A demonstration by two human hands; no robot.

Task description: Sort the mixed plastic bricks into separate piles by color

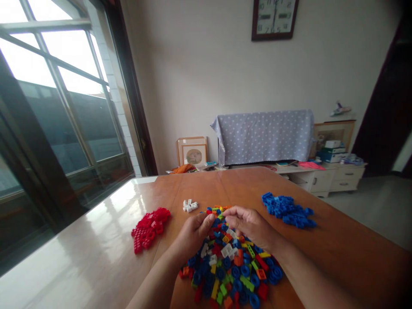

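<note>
A large mixed pile of toy building bricks (227, 251) lies on the table in front of me, in red, blue, green, yellow, orange and white. Over its far part, my left hand (197, 228) is closed, thumb pressed against the fingers. Facing it a short gap away, my right hand (249, 223) curls with thumb and forefinger close together. Whatever either hand may hold is too small or hidden to make out. Red bricks (150, 228) form a heap to the left, blue bricks (287, 209) another to the right. A few white bricks (189, 206) sit beyond my left hand.
The brown wooden table (222, 184) reflects window light on its left side. Behind it stands a low white cabinet (341, 178) with a cloth-covered object (265, 137), picture frames (193, 152) and boxes (333, 151). A clock (274, 19) hangs on the wall.
</note>
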